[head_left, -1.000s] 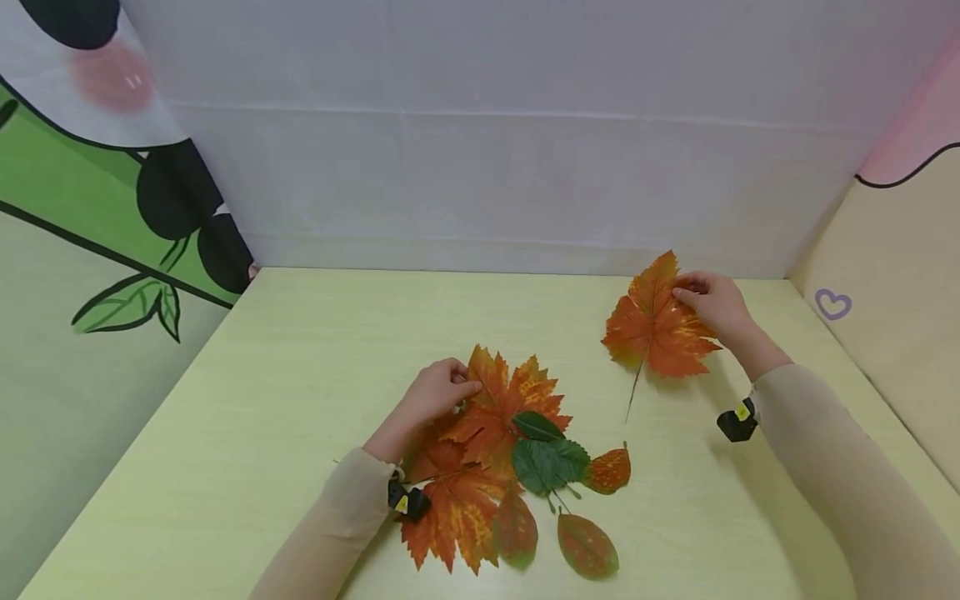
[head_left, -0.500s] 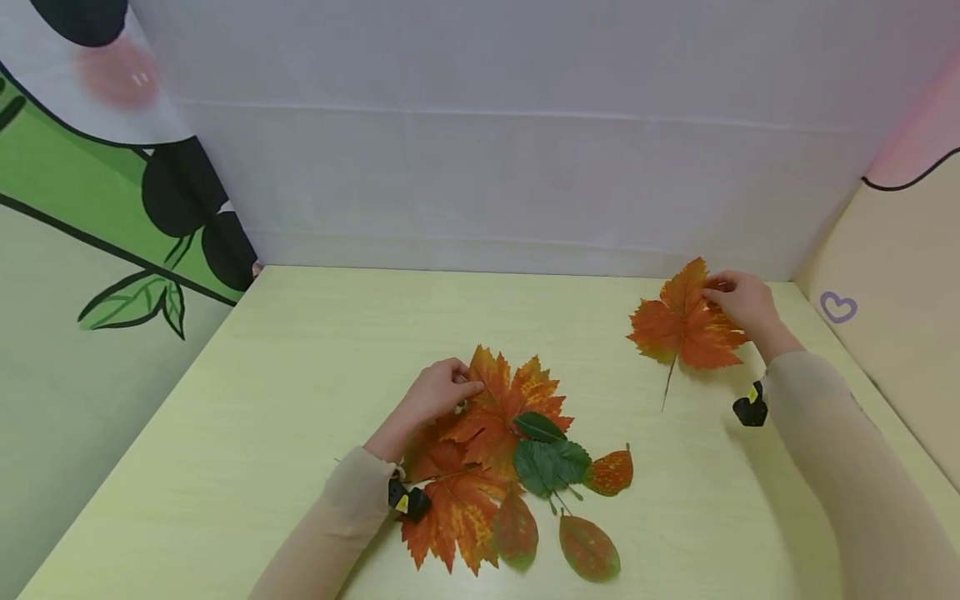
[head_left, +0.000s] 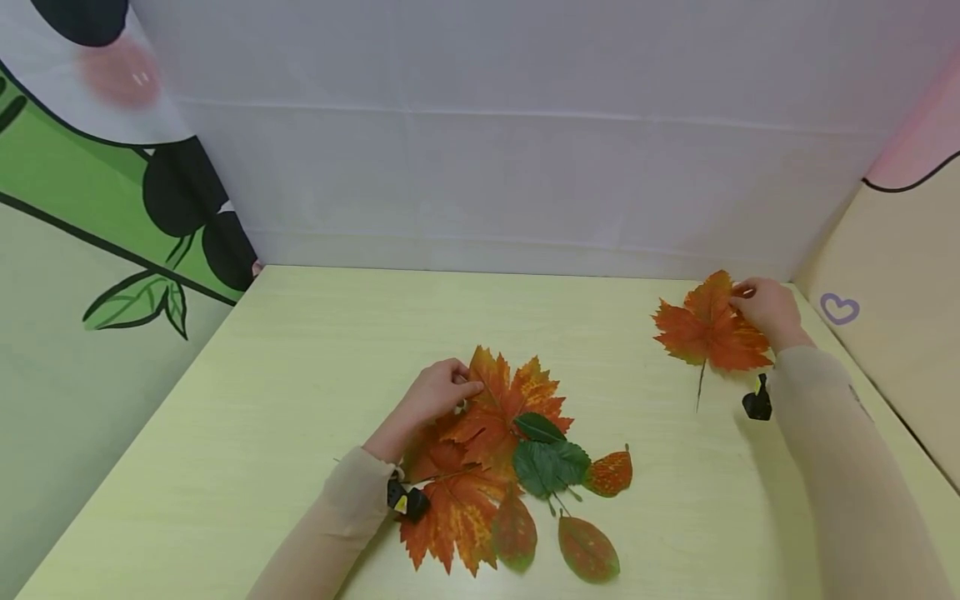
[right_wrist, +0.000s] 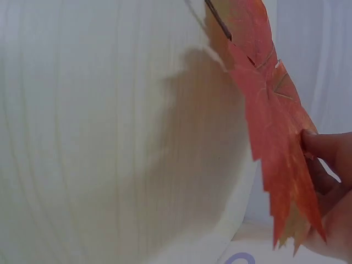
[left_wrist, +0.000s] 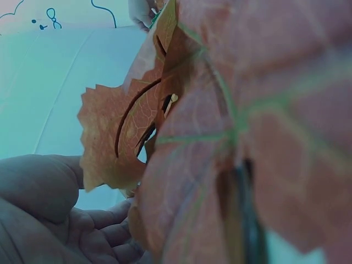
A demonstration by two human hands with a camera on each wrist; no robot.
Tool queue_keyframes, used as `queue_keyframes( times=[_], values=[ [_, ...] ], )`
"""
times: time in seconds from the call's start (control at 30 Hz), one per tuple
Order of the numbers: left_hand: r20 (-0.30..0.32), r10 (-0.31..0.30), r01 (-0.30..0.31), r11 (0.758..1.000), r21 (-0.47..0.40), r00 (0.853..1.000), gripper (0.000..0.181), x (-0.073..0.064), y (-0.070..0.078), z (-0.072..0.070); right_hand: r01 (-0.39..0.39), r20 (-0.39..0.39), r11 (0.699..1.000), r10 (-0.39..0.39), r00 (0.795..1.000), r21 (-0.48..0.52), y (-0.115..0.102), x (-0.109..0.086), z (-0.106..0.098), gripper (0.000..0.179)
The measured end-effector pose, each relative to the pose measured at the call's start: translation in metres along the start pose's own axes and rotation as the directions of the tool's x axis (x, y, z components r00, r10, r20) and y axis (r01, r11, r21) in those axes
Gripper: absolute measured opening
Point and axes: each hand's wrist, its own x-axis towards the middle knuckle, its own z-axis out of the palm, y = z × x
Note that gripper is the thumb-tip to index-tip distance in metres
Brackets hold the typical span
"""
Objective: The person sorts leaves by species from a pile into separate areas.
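My right hand (head_left: 771, 310) pinches an orange maple leaf (head_left: 705, 323) by its edge near the table's far right corner. In the right wrist view that leaf (right_wrist: 275, 132) is seen nearly edge-on, casting a shadow on the table. My left hand (head_left: 433, 392) pinches the edge of another orange maple leaf (head_left: 491, 408), which overlaps a lower maple leaf (head_left: 457, 512). Over the pinched leaf's right side lie dark green leaves (head_left: 551, 465). Large leaves (left_wrist: 220, 110) hide much of the left wrist view, with the left palm (left_wrist: 71, 231) below them.
A small spotted orange leaf (head_left: 609, 472) lies right of the green ones. Two reddish-green oval leaves (head_left: 588, 550) lie nearer the front. The pale wooden table (head_left: 352, 325) meets a grey-white cloth wall (head_left: 480, 183) behind and printed panels (head_left: 900, 333) at the sides.
My right hand has carried its maple leaf rightward, toward the far right corner of the table. The left hand and the leaves around it have stayed in place.
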Motion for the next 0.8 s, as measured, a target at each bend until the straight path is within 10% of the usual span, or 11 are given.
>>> queue_keyframes(
  times=[0.8],
  values=[
    [0.007,-0.002,0.002,1.000,0.004,1.000,0.029,0.007,-0.003,0.004,-0.162,-0.010,0.967,0.164,0.986,-0.195,0.025,0.018,0.015,0.032]
  ],
)
